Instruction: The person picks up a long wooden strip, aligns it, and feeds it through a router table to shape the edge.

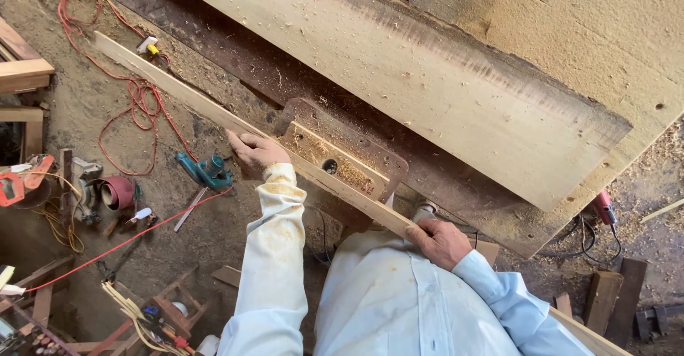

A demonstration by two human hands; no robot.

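Two hands are closed on one long wooden slat (214, 110). The left hand (255, 153) is clamped over the slat's edge roughly at mid-length; the right hand (442, 242) is wrapped around it nearer the body, close to the pale blue shirt (399, 299). Both grips appear firm, with fingers curled over the top face.

Between the two grips, the slat is laid across a rusty metal plate (356, 149) set into the bench (442, 85), just beside a round opening (329, 164) ringed with sawdust. Beyond the left grip, the slat runs on unsupported, up and away to the left, above the floor.

The long axis is judged to lie diagonally, from upper left, past the left grip, down to the lower right behind the right grip, where the near end passes the person's side.

The slat is judged thin, light and fairly stiff, though some flex at the free far end is likely. A two-handed hold, spaced as seen, suits its length. Dust on the surface may reduce friction.

Further out, beyond the left grip, a teal power tool (206, 171) and a red cable (135, 100) lie on the floor.
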